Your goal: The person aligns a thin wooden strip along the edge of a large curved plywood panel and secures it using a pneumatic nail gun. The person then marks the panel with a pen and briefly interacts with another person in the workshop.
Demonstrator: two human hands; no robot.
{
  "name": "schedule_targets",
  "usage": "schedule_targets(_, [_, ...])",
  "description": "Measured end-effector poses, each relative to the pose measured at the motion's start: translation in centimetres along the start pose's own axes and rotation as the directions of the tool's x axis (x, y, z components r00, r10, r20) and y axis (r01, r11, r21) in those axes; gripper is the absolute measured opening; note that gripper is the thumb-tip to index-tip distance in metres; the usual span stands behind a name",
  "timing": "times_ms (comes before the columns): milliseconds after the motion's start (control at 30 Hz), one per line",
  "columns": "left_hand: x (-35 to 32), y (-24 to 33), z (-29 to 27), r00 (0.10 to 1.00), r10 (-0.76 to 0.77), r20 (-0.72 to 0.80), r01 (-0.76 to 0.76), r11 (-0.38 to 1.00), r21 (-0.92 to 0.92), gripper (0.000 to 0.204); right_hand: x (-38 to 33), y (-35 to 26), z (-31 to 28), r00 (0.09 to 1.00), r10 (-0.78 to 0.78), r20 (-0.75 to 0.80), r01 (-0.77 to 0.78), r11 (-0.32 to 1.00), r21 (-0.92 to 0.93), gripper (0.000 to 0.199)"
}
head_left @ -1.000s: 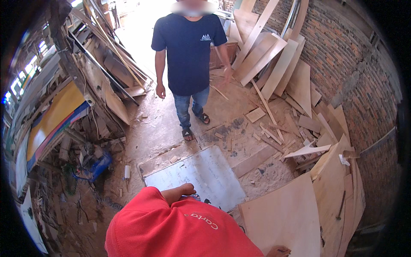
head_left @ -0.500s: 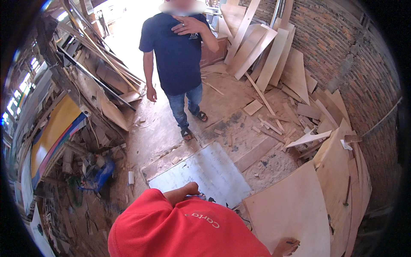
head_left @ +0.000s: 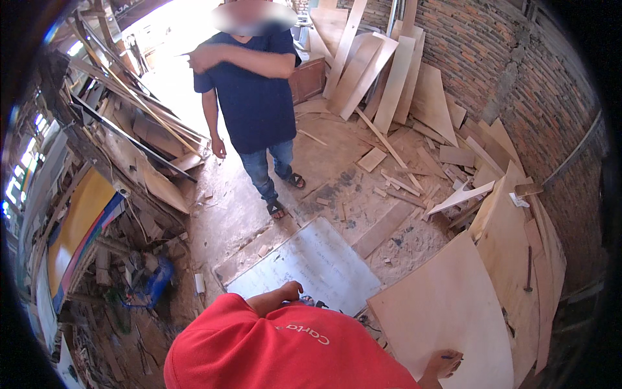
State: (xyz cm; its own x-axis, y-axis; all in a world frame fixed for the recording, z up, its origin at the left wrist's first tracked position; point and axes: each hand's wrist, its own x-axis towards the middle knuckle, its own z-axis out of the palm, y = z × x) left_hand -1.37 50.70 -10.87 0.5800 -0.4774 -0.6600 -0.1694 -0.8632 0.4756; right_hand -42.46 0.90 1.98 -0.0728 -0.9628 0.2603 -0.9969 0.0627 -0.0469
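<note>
My left hand (head_left: 291, 290) is closed above the near part of a white board (head_left: 311, 262) with handwriting on it, lying on the ground. Close beside it, a small blue and black object (head_left: 312, 302) peeks out past my red shirt; its kind does not show. My right hand (head_left: 446, 364) is over a large pale plywood sheet (head_left: 447, 298) to the right. Its fingers are curled, with a small dark thing at the fingertips that I cannot make out. The shirt hides much of both forearms.
A person in a dark blue shirt (head_left: 256, 107) stands beyond the board. Wood offcuts (head_left: 402, 185) litter the floor at right, and panels (head_left: 405, 84) lean on a brick wall (head_left: 486, 48). Stacked boards (head_left: 146, 123) and a blue object (head_left: 155, 285) lie at left.
The other person's raised arm has swung from the chest up and across to the left. My right hand sits slightly farther forward over the plywood. The whole view has shifted a little.
</note>
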Motion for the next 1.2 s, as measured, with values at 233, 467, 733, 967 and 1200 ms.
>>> schedule_targets(233, [1.0,1.1,-0.2,0.994,0.111,0.002,-0.110,0.993,0.052,0.029,0.9,2.0,1.3,0.999,0.010,-0.051,-0.012,0.999,-0.032,0.056])
schedule_targets(467, [4.3,-2.4,2.7,0.970,0.238,0.039,-0.236,0.906,0.352,0.020,0.9,0.4,0.1,0.999,0.027,0.034,-0.025,0.998,-0.055,0.058])
schedule_targets(733, [2.9,-0.9,0.6,0.952,0.302,0.042,-0.298,0.894,0.336,0.026,0.9,2.1,1.7,1.000,0.005,0.000,-0.005,1.000,-0.004,0.056])
schedule_targets(967, [3.0,-1.0,-1.1,0.964,0.231,0.131,-0.258,0.932,0.255,0.030,-0.2,0.7,0.0,0.971,-0.190,-0.144,0.203,0.976,0.076,0.039])
schedule_targets(1200, [10.1,-1.8,2.3,0.865,0.436,0.250,-0.484,0.856,0.183,0.035,-0.6,2.3,2.0,0.999,-0.004,-0.047,0.018,0.950,0.313,0.053])
